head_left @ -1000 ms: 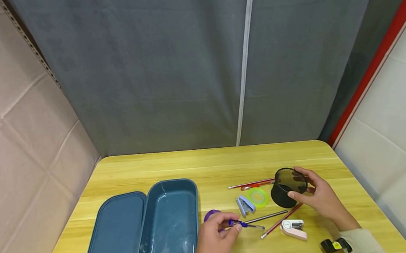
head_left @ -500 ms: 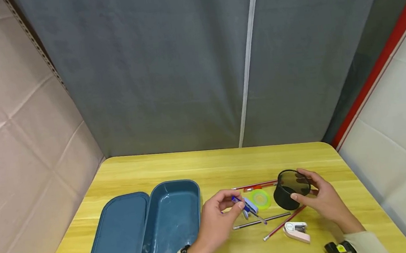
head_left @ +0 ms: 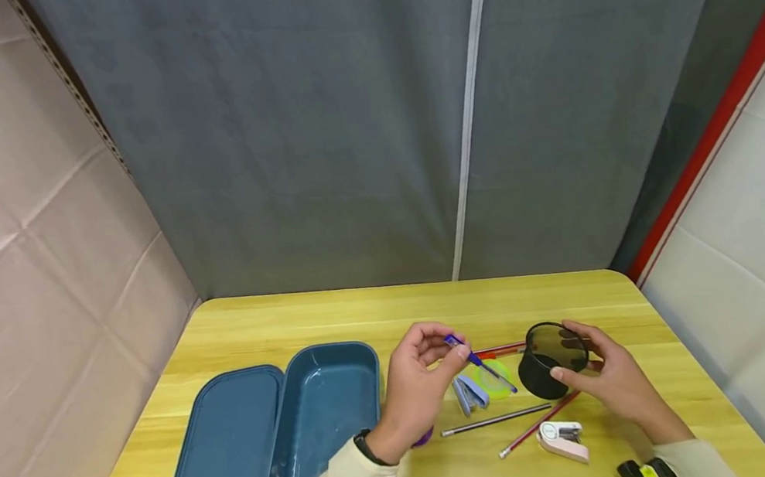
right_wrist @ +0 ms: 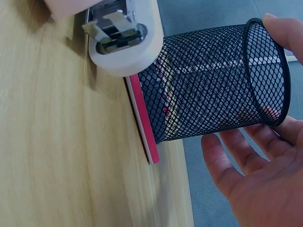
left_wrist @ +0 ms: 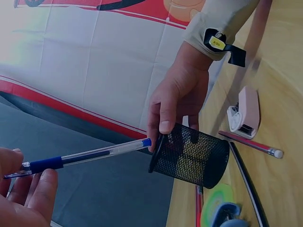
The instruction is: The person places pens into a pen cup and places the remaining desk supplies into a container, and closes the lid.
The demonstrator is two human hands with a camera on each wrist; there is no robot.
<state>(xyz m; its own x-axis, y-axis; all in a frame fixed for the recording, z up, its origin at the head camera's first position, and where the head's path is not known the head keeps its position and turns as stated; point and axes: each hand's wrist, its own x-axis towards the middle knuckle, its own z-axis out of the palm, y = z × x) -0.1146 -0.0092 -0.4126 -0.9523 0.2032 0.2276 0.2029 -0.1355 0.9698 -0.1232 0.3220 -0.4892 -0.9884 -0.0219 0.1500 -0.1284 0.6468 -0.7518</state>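
Note:
My left hand (head_left: pixel 417 382) pinches a blue pen (left_wrist: pixel 102 153) with a clear barrel between thumb and fingers, above the table. In the left wrist view the pen's blue end overlaps the rim of a black mesh pen cup (left_wrist: pixel 189 153). My right hand (head_left: pixel 611 382) grips that cup near its rim, thumb on one side and fingers on the other. Through the mesh, no pens show standing inside. Beside the cup's base lie a red pencil (head_left: pixel 538 426) and a dark grey pencil (head_left: pixel 496 420).
A blue container (head_left: pixel 325 423) stands at the left with its lid (head_left: pixel 229 441) beside it. Around the cup lie a light blue stapler (head_left: pixel 470 394), a pink-and-white stapler (head_left: pixel 563 442), green tape (head_left: pixel 499 383) and red writing tools (head_left: pixel 502 350). A purple item (head_left: pixel 423 438) shows below the left wrist.
My left hand has lifted the pen from the table and carried it up and right towards the cup, with the pen now slanting more downward. The right hand stays on the cup.

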